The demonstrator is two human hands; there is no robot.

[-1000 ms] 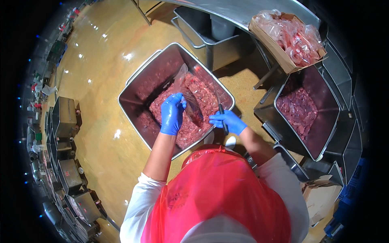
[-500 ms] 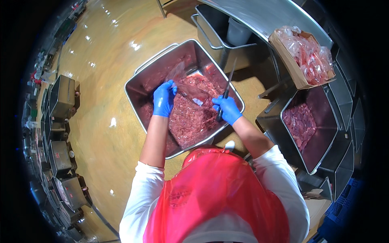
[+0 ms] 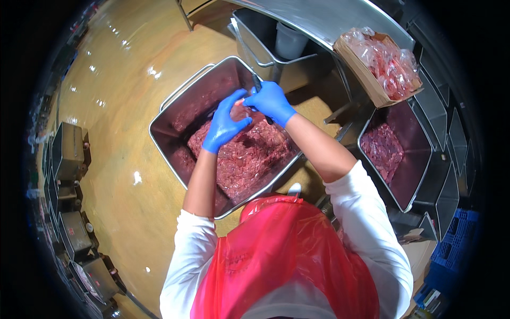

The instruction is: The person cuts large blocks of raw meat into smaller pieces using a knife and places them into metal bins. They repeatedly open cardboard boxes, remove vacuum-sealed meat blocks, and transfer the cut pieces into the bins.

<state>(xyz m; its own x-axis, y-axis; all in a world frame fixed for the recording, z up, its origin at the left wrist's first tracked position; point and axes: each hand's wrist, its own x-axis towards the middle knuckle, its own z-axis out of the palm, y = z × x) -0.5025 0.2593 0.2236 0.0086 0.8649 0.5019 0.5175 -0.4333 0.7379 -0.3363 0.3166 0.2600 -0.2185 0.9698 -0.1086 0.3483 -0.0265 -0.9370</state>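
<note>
Knife (image 3: 257, 83): over the metal bin's (image 3: 223, 80) far edge — long axis slants forward-left, blade foremost
Right grip (image 3: 272, 103): clenched on knife
Left grip (image 3: 226, 125): curved — cannot tell if grasping
In metal bin: meat (image 3: 239, 165)
Second bin (image 3: 417, 138): meat pieces (image 3: 382, 151)
Carton (image 3: 356, 72): clear bags (image 3: 385, 64)

Centre is bright with glare spots on yellow floor (image 3: 119, 159), shadow under steel table (image 3: 345, 20), fisheye-bent edges, black corners, blurry left rim.
</note>
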